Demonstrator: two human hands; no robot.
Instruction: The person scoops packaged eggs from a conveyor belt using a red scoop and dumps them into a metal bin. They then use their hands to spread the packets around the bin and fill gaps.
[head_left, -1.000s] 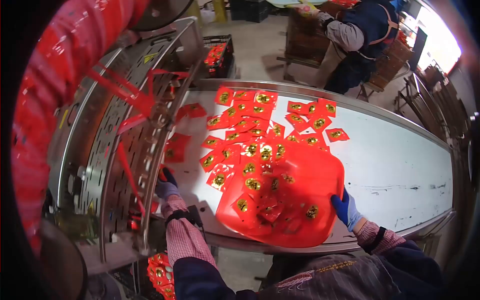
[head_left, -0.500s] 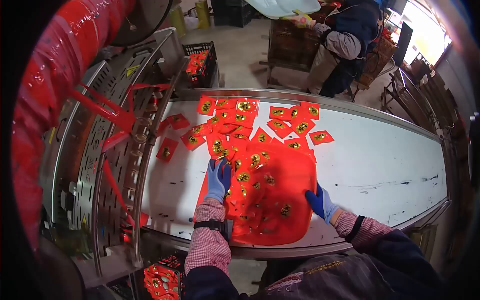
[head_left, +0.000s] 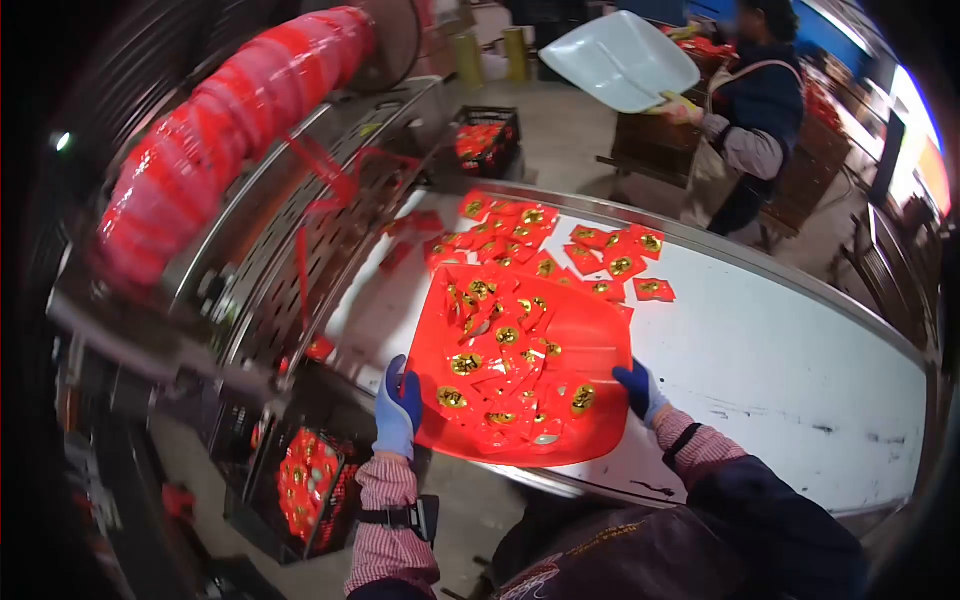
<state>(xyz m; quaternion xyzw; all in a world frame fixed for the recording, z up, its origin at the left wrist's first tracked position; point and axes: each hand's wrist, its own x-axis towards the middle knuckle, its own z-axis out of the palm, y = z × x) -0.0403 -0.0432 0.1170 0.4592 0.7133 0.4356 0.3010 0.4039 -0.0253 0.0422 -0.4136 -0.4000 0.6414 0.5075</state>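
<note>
A red plastic scoop (head_left: pixel 590 335), loaded with a heap of small red packets (head_left: pixel 505 336) printed in gold, is held between my two hands above the near part of the white tabletop (head_left: pixel 770 370). My left hand (head_left: pixel 397 408), in a blue glove, grips its left rim, thumb on the near side and fingers partly hidden. On the right rim, my right hand (head_left: pixel 641 390) is closed with its fingertips partly under the edge. More red packets (head_left: pixel 515 228) lie loose on the table just beyond the scoop, with another cluster (head_left: pixel 620 255) to its right.
Below left, a black crate (head_left: pixel 345 490) holds red packets. Metal machinery (head_left: pixel 290 230) with red film strips borders the table's left side, under a large red film roll (head_left: pixel 240 120). Across the table, a person (head_left: pixel 760 130) holds a white scoop (head_left: pixel 620 60) near another crate (head_left: pixel 487 140).
My left hand has moved from among the packets to the scoop's left rim. The scoop looks raised and fuller. My view has shifted left, and the other person has lifted the white scoop.
</note>
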